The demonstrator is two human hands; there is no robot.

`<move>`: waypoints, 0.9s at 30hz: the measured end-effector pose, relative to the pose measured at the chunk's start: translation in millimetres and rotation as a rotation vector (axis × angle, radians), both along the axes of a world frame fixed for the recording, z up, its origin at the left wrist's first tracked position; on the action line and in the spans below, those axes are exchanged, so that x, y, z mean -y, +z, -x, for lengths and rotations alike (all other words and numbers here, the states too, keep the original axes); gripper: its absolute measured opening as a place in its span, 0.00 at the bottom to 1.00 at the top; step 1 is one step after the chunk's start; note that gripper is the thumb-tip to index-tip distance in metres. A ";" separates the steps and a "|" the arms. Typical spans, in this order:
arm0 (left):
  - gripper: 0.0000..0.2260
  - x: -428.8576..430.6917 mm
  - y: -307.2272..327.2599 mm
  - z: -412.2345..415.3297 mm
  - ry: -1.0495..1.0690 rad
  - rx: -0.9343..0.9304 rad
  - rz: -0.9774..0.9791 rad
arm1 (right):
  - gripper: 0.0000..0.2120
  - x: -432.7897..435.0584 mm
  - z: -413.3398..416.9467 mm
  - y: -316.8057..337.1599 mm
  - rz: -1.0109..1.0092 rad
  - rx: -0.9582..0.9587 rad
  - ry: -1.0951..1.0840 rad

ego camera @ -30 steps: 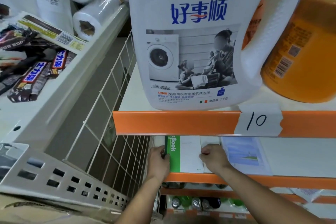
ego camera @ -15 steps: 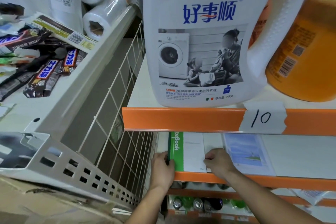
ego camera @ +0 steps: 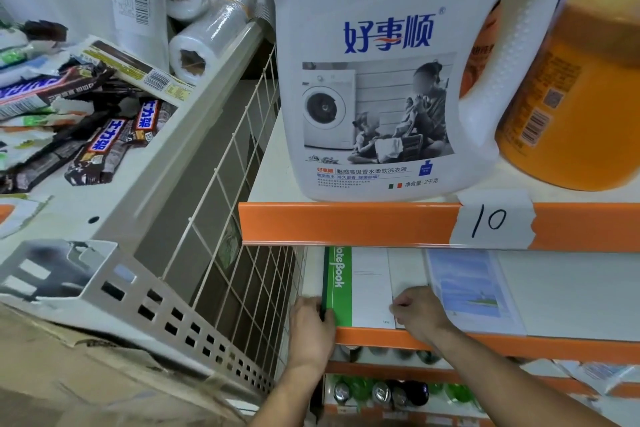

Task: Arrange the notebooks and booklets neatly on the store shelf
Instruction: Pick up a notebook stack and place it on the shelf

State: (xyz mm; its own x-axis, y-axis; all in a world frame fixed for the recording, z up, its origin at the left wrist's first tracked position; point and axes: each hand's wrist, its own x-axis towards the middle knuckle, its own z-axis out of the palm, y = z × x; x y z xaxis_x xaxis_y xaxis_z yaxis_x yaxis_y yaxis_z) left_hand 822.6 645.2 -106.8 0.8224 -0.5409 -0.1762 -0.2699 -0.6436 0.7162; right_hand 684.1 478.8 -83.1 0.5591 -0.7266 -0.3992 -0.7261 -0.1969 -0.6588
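Note:
A green-spined notebook [ego camera: 360, 288] marked "NoteBook" lies flat at the left end of the lower shelf [ego camera: 571, 291]. My left hand [ego camera: 311, 322] grips its left front corner, thumb on the green strip. My right hand [ego camera: 417, 314] rests with curled fingers on the notebook's right front corner, where a white booklet [ego camera: 407, 270] shows from under it. To the right lies a blue-and-white booklet [ego camera: 471, 288] with a landscape picture, flat on the same shelf and untouched.
The orange shelf lip [ego camera: 346, 224] above carries a "10" label [ego camera: 491, 220], a large white detergent jug [ego camera: 391, 73] and an orange jug [ego camera: 571, 94]. A wire grid panel [ego camera: 221, 204] stands left. Candy bars [ego camera: 100, 139] and plastic rolls [ego camera: 204, 45] fill the left shelf. Cans [ego camera: 381, 392] sit below.
The view has shifted a little. Both hands stay at the green notebook's front corners, and the notebook sits about where it was.

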 end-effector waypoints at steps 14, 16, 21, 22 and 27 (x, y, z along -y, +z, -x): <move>0.17 7.7 54.5 -4.6 -0.226 0.035 -0.091 | 0.17 19.7 14.5 51.8 0.008 -0.026 0.178; 0.16 13.6 71.7 -1.5 -0.282 0.095 -0.108 | 0.25 25.6 18.8 72.9 0.104 -0.047 0.252; 0.27 32.4 112.6 24.1 -0.375 0.279 -0.131 | 0.32 35.5 45.7 120.9 0.315 -0.095 0.396; 0.29 36.3 119.3 31.1 -0.382 0.301 -0.139 | 0.33 38.4 52.3 127.7 0.362 -0.095 0.429; 0.30 56.2 155.0 78.9 -0.382 0.409 -0.139 | 0.31 53.9 89.4 159.0 0.472 -0.128 0.508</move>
State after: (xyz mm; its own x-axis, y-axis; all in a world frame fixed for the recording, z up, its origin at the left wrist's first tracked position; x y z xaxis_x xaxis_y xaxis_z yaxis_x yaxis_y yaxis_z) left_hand 743.7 589.0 48.2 0.5893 -0.8075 0.0247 -0.7391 -0.5266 0.4200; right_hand 594.6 424.9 76.0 0.8451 -0.4993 -0.1911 -0.5343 -0.7759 -0.3354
